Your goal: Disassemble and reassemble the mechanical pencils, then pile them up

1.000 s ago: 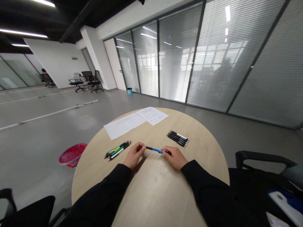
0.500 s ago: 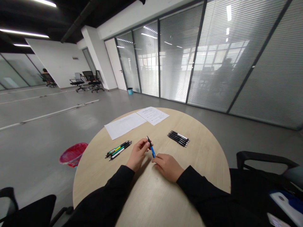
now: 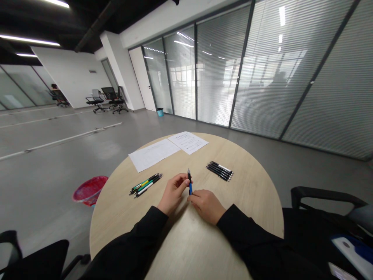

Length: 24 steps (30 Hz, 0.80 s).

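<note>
The left hand (image 3: pixel 174 193) holds a blue pen (image 3: pixel 190 183) nearly upright, its fingers (image 3: pixel 180 180) pinched around the barrel, with the dark tip pointing to the far side. The pen stands in the air above the middle of the round wooden worktop (image 3: pixel 186 243). The right hand (image 3: pixel 206 206) lies just to the right and nearer, its fingers (image 3: pixel 197 193) loosely curled by the pen's lower end, though I cannot tell whether they touch it. Both arms are in black sleeves.

To the left of the hands, a bunch of pens (image 3: pixel 145 185) with green, yellow and white barrels lies on the worktop. To the right lies a tidy bunch of black pens (image 3: pixel 219 171). Two sheets of paper (image 3: pixel 153 154) sit side by side near the far edge. A red basket (image 3: pixel 90 190) stands on the floor off the left edge, and black chairs (image 3: pixel 37 259) stand close by at the near left. Glass walls with blinds (image 3: pixel 262 70) run along the far side
</note>
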{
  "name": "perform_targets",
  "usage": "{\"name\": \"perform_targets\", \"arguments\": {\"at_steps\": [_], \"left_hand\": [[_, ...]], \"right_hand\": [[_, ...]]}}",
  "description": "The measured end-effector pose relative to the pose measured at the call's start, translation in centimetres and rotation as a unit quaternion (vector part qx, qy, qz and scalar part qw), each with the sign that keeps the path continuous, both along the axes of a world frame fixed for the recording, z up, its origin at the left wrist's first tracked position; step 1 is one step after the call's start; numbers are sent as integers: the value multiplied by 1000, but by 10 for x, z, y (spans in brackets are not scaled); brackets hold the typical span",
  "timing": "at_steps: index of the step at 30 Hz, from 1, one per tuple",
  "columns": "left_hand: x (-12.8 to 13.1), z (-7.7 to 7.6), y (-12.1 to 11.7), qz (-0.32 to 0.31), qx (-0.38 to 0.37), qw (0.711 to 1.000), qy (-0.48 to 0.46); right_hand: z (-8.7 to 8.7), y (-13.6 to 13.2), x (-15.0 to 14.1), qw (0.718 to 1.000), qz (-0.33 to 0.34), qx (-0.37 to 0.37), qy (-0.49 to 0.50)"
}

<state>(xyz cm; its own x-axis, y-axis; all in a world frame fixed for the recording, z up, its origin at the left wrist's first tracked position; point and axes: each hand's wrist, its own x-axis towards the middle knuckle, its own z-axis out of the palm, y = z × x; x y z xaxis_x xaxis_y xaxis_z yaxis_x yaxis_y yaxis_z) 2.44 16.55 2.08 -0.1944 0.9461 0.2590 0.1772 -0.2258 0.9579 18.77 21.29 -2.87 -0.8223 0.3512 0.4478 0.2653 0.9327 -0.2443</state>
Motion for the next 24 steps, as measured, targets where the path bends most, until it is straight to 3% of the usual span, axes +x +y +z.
{"name": "perform_targets", "arguments": {"at_steps": [24], "left_hand": [[-2, -4, -1, -9, -7, 1000, -10]], "right_hand": [[-1, 1, 1, 1000, 9, -12, -25]]}}
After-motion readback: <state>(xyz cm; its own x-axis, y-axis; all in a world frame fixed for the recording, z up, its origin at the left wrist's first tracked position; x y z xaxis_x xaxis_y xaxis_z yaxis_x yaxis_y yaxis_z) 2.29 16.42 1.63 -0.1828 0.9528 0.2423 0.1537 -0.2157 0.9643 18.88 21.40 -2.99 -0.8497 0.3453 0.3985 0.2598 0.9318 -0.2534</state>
